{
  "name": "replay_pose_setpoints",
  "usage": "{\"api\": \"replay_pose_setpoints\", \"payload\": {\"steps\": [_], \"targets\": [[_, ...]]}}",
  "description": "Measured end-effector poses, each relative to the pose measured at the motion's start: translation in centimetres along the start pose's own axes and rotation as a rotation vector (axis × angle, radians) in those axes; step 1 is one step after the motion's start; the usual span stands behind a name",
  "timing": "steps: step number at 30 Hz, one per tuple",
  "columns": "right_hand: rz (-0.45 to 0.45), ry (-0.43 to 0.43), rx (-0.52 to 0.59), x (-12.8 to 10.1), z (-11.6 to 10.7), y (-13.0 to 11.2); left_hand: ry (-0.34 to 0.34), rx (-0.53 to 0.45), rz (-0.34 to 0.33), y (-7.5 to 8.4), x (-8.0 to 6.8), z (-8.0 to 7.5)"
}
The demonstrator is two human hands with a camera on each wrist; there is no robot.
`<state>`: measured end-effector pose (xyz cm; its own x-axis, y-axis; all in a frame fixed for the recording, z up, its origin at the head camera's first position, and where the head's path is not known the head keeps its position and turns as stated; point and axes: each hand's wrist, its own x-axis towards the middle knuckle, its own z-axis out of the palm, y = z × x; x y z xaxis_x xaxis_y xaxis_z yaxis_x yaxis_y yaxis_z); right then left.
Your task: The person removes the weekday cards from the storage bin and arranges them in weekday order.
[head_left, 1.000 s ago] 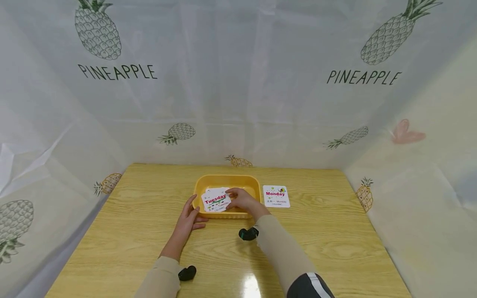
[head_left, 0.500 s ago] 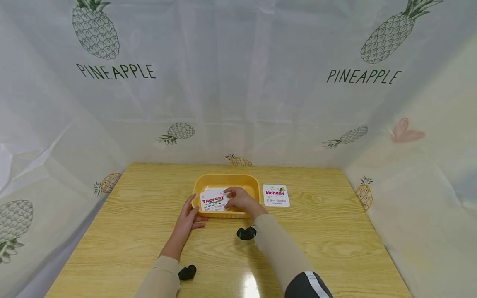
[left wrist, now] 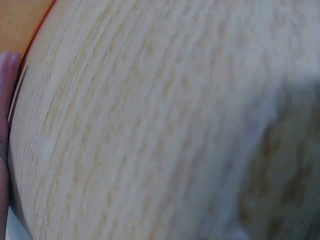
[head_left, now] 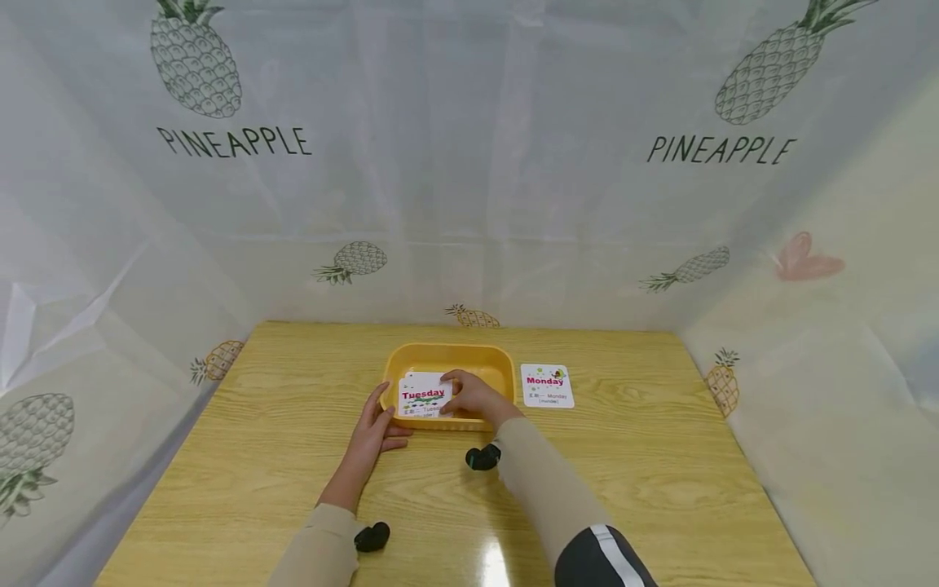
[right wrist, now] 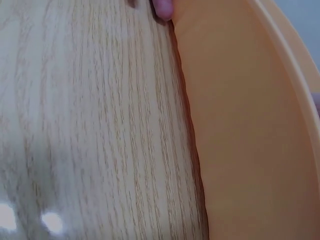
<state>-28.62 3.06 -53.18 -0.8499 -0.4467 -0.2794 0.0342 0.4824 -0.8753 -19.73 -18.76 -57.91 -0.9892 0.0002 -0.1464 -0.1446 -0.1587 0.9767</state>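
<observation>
In the head view, a yellow plastic tray (head_left: pixel 455 355) stands near the back of the table. My left hand (head_left: pixel 367 436) holds its front left corner, fingertips at the rim and other fingers against the front wall. Over the tray, my right hand (head_left: pixel 477 397) pinches the right edge of a white "Tuesday" card (head_left: pixel 423 395); whether more cards lie beneath it I cannot tell. To the right of the tray a "Monday" card (head_left: pixel 546 386) lies face up. The right wrist view shows the tray's outer wall (right wrist: pixel 245 125), with a fingertip (right wrist: pixel 163 9) against it.
The wooden table (head_left: pixel 623 473) is bounded at the back and sides by a white pineapple-print cloth (head_left: pixel 455 163). A small black device (head_left: pixel 482 457) sits at the right wrist, another black device (head_left: pixel 372 537) at the left.
The "Tuesday" card has turned from a slant to nearly level, and the uneven white edges behind it have drawn together. My left hand has stayed on the tray's corner.
</observation>
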Motion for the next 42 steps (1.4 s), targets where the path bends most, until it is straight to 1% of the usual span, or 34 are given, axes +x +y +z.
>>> {"api": "replay_pose_setpoints", "payload": {"steps": [6, 11, 19, 27, 34, 38, 42], "targets": [[0.015, 0.013, -0.058, 0.5, -0.1, 0.2, -0.005, 0.004, 0.01, 0.1, 0.0, 0.1], [0.001, 0.023, -0.095, 0.9, -0.2, 0.3, -0.015, 0.009, 0.029, 0.1, 0.0, 0.0], [0.018, 0.046, -0.118, 1.1, -0.3, 0.3, -0.003, 0.009, 0.02, -0.1, -0.1, 0.0], [0.034, 0.022, -0.063, 1.2, -0.8, 0.6, -0.012, 0.012, 0.012, -0.2, 0.0, -0.2], [0.049, -0.001, -0.017, 0.8, -1.2, 0.8, -0.009, 0.024, 0.013, -0.2, -0.1, 0.0], [0.045, -0.001, -0.004, 0.6, -1.3, 0.7, -0.012, 0.017, 0.007, -0.1, -0.2, 0.0], [0.029, -0.007, 0.007, 0.7, -1.2, 0.8, -0.014, 0.011, 0.014, -0.2, -0.1, -0.1]]}}
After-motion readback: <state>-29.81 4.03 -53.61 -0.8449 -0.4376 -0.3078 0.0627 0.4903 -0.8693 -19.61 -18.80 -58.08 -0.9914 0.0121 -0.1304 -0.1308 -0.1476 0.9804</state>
